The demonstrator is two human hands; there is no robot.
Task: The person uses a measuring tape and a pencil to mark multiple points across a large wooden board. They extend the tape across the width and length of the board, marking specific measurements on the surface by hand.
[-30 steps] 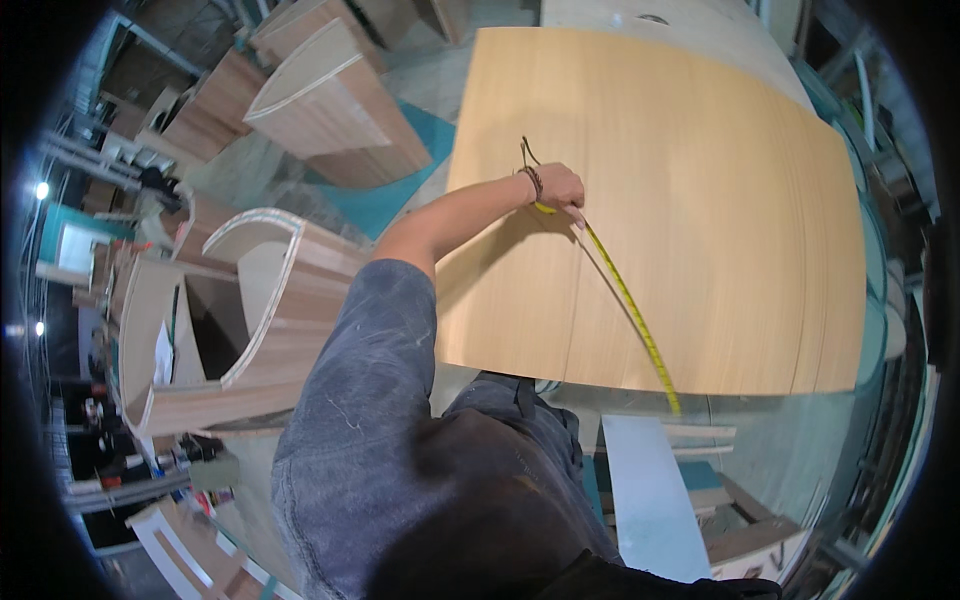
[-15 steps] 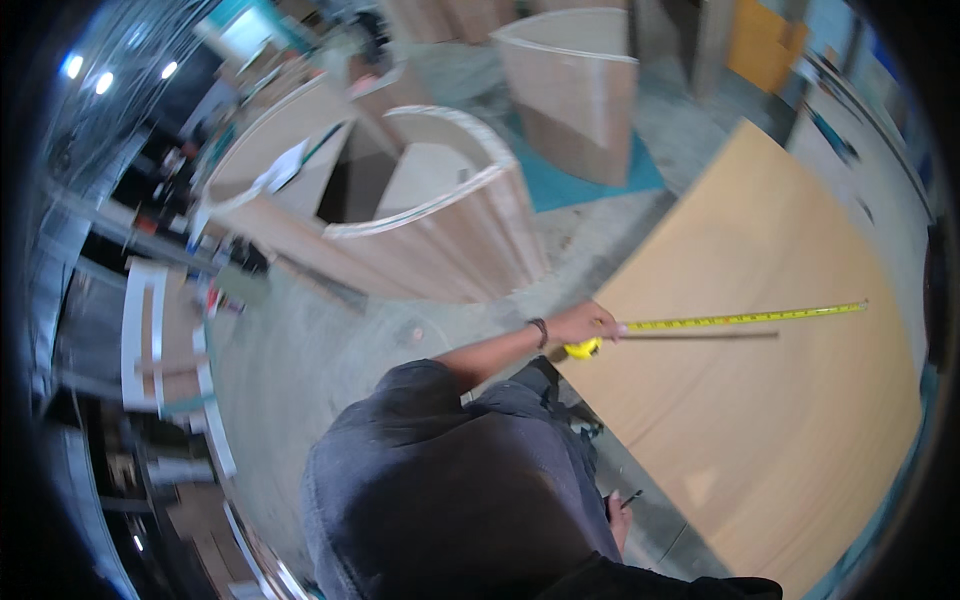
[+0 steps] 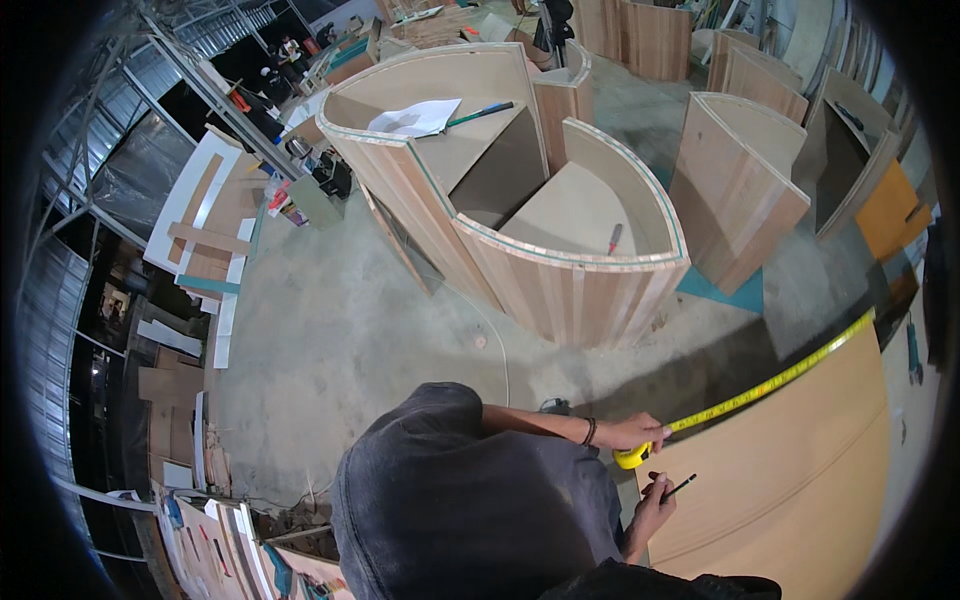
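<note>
Clasping a yellow tape measure in its grip at the left end of a tan panel, the left hand had the blade stretched along the far edge, while the nearer right hand held a dark pencil.

Curved wooden cabinet carcass: blocks the way ahead. Light wood panel: open reach across its middle; carcass-side edge barred by yellow tape-measure blade. Concrete floor: open lane, carcass's left.

Holding yellow tape measure along wooden panel
Gripping case in left hand, pencil in right hand
</note>
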